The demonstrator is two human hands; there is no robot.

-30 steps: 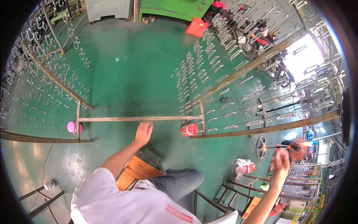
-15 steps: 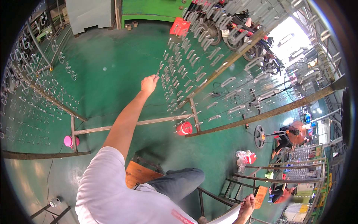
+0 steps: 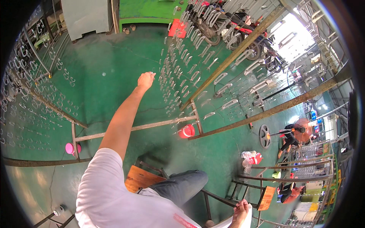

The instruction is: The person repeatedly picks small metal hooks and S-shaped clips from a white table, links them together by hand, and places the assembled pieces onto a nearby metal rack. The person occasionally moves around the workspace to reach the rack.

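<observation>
While My Left Hand Is Hovering Beside the Metal Loops

As my left forearm is passing above the crossbar of the rack, my left hand is hovering at the left edge of the hanging cluster. Its fingers are curling closed, with the fingertips pointing forward; I am not able to tell whether they are gripping a piece. The metal loops are hanging in strands to the right of this hand, over the green floor.

My right hand is sitting low and to the right, beside white cloth. Its fingers are bending toward the thumb; whether they are pinching something small, I am not able to tell.

A red bucket is standing by the right end of the crossbar, and a pink bucket is standing by the left end. A wooden seat is showing beside my bent leg. Beyond the metal loops, motorbikes are standing near a bright opening.
</observation>
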